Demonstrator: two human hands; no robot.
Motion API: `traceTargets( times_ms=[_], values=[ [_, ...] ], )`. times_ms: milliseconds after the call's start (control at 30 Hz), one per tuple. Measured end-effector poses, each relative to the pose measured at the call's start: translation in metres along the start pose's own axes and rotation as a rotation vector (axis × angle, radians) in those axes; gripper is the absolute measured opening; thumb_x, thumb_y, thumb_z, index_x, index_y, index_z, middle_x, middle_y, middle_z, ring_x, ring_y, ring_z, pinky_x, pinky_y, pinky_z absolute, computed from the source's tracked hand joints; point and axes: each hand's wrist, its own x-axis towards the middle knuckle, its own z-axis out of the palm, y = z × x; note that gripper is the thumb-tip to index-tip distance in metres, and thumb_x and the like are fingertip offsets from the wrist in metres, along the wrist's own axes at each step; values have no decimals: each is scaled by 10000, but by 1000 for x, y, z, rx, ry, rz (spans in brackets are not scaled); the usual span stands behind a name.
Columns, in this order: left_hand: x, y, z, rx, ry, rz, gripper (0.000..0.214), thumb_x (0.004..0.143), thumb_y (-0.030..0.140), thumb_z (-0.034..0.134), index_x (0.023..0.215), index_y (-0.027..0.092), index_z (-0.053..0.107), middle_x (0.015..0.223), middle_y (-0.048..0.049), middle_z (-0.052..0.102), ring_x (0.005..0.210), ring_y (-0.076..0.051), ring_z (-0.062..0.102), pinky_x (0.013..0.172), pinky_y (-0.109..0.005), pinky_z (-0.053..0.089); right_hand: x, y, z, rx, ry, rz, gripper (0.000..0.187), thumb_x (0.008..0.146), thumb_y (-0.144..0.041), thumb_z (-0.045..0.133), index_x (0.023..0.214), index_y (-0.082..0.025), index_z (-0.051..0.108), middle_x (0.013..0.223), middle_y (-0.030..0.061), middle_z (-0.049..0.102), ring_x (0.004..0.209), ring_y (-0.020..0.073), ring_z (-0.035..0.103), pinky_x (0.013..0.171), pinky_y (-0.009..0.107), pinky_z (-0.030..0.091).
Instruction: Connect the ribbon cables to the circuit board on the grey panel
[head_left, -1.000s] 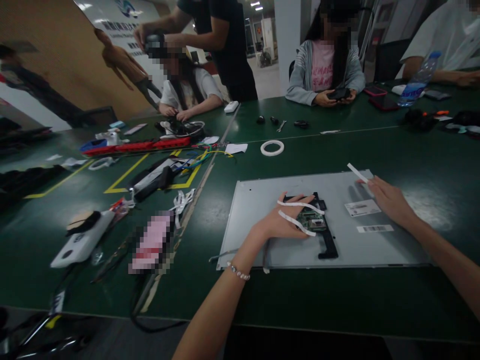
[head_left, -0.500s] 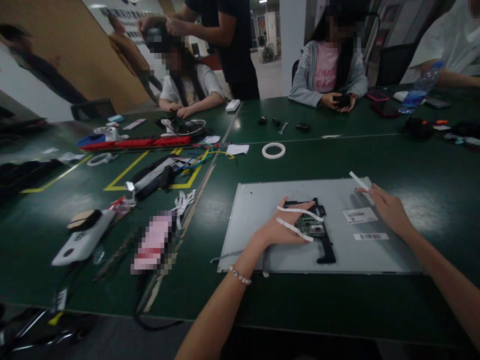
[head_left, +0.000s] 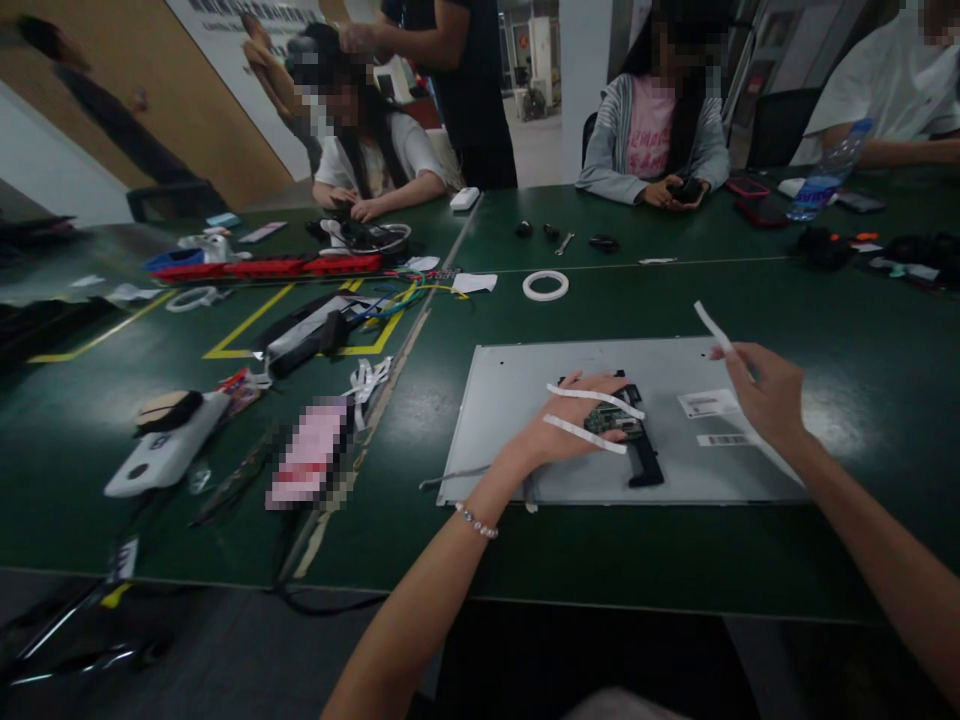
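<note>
A flat grey metal panel (head_left: pixel 495 420) lies in front of me with a black plastic bracket (head_left: pixel 646 465) and a green circuit board (head_left: pixel 611 422) on it. My left hand (head_left: pixel 574 415) is on the board, with its fingers along the far side and the thumb along the near side, holding it against the panel. Two white tape strips (head_left: pixel 585 433) lie across this hand and reach over the board. Raised above the panel's right side, my right hand (head_left: pixel 769 395) pinches a short white tape strip (head_left: pixel 709 322), its free end pointing up and left.
A roll of white tape (head_left: pixel 546 286) lies beyond the panel. Left of it are cables, a black and silver device (head_left: pixel 307 335), a pink phone (head_left: pixel 311 450) and a white device (head_left: pixel 165 445). A wrench (head_left: pixel 565 244) and a bottle (head_left: pixel 829 175) are farther back. Several people are across the table.
My right hand has lifted with its tape strip, away from the panel. My left hand stays on the board. The view has shifted slightly.
</note>
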Motion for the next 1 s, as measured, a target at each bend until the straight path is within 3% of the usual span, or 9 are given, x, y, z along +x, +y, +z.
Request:
traceTargets(
  times_ms=[100,233,400,567,667,867,1000],
  values=[
    [3,3,2,-39,135,-4,584,883,325,547,1415,231,325,1431,-97,443,1335,-231,403,1125,-462,330,-7,-23,9,63,-132,-148,254,923,-361,467,983,-207,660,994,72,679,936,208,628,852,366,483],
    [5,3,1,-58,269,-25,615,878,279,540,1437,243,285,1451,-113,397,1351,-252,380,1114,-472,367,-13,-44,16,165,-287,-270,208,909,-330,503,974,-225,671,1007,68,684,966,217,629,901,409,488],
    [5,-3,2,-90,235,-23,509,877,274,554,1363,212,413,1376,-105,499,1298,-218,458,1091,-438,405,-16,-54,13,273,-314,-311,167,895,-288,537,950,-242,688,1008,50,688,957,209,638,888,419,509],
    [4,-11,10,-88,194,88,222,907,252,513,1081,173,625,1109,-72,681,1098,-170,610,981,-403,498,-20,-56,11,308,-330,-335,170,887,-255,554,966,-252,704,982,30,694,932,194,647,869,405,518],
    [5,-9,13,-80,200,113,201,930,255,482,975,176,661,1018,-60,712,1017,-150,647,929,-378,528,-21,-55,11,300,-339,-365,171,881,-246,568,983,-250,705,970,21,697,906,185,651,842,389,522],
    [3,1,13,-58,206,109,223,916,250,506,1072,179,649,1053,-67,709,1017,-144,656,893,-344,551,-22,-54,6,289,-396,-345,178,893,-278,555,976,-253,710,951,20,699,881,186,651,819,384,519],
    [2,3,11,-68,242,102,204,921,265,513,983,167,681,976,-59,729,929,-135,685,841,-309,570,-24,-56,2,322,-410,-259,190,882,-343,566,961,-262,719,942,25,699,872,199,650,826,395,513]
  ],
)
